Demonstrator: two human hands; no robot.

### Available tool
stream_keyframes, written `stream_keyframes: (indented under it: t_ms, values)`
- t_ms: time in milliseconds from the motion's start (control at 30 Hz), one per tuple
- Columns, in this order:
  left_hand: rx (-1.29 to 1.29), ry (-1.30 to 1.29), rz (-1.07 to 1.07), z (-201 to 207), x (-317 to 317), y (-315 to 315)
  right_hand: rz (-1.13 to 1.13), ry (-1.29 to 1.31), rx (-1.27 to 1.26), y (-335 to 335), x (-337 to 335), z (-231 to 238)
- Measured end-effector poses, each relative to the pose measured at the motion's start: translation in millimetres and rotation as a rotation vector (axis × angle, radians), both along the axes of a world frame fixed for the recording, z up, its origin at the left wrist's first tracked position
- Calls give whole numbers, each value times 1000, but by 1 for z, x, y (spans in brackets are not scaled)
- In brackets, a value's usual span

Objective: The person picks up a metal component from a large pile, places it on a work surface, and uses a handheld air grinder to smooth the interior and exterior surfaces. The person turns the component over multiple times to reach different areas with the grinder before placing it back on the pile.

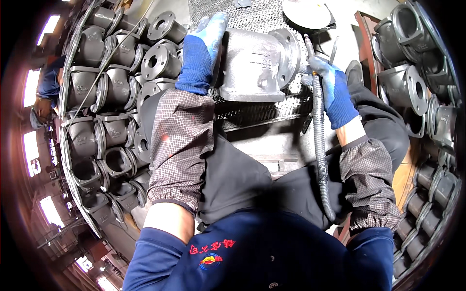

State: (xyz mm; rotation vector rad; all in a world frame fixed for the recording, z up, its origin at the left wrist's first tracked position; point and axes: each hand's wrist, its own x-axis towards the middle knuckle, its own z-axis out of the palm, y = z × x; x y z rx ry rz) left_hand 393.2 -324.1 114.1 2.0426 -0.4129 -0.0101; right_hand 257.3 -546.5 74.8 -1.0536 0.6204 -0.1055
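Observation:
In front of me a grey cast-metal valve body (252,63) lies on its side on a metal mesh bench, its round flange with bolt holes turned to the right. My left hand (206,41), in a blue knitted glove with a pale coating, grips the casting's left end, fingers pointing away from me. Close to the right flange, my gloved right hand (329,80) is closed round a slim hand tool (309,46). From that tool a black ribbed hose (320,145) runs down across my right thigh. The tool's far end is too small to make out.
Stacked flanged castings (116,82) fill the left side, and more castings (407,87) are piled at the right. The mesh bench top (233,14) extends beyond the casting. A round white disc (307,13) sits at the far right. Another person's arm (51,87) shows far left.

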Motion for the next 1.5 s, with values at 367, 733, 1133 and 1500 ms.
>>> stream_keyframes:
  t_ms: [367, 733, 1133, 1500]
  values:
    - [209, -321, -129, -21, 20, 6, 41, -169, -109, -11, -16, 0]
    - [-90, 329, -30, 22, -12, -29, 270, -298, 139, -8, -36, 30]
    - [512, -487, -677, 20, -62, -68, 234, -366, 67, -29, -49, 64]
    - [-248, 363, -375, 51, -108, -34, 412, -516, -313, -15, -60, 75]
